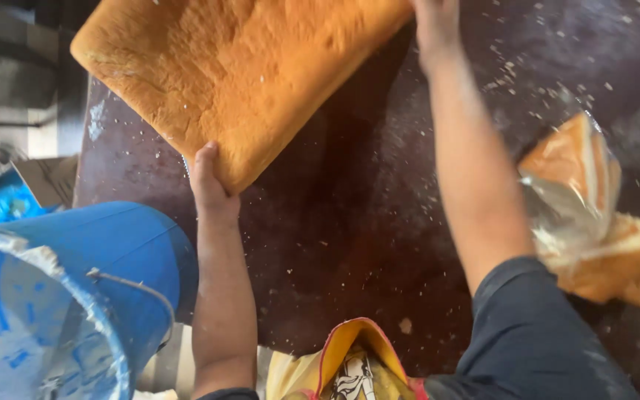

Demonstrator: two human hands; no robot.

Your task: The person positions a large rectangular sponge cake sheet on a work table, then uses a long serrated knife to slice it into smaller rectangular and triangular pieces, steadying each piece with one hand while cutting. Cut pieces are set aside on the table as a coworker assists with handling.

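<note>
1. A large, golden-brown slab of bread [238,74] lies tilted across the top of the view, over a dark table [350,222] dusted with pale crumbs
2. The left hand [209,181] grips the slab's near corner, fingers tucked under the crust and thumb against its edge
3. The right hand [435,26] reaches to the slab's far right edge at the top of the frame; it touches the bread, but I cannot tell how the fingers are set, as they are cut off
4. A blue bucket [105,274] smeared with white stands at the lower left, just beside the left forearm
5. At the right, a clear bag of sliced bread [572,178] rests on another loaf [624,267], near the right arm
</note>
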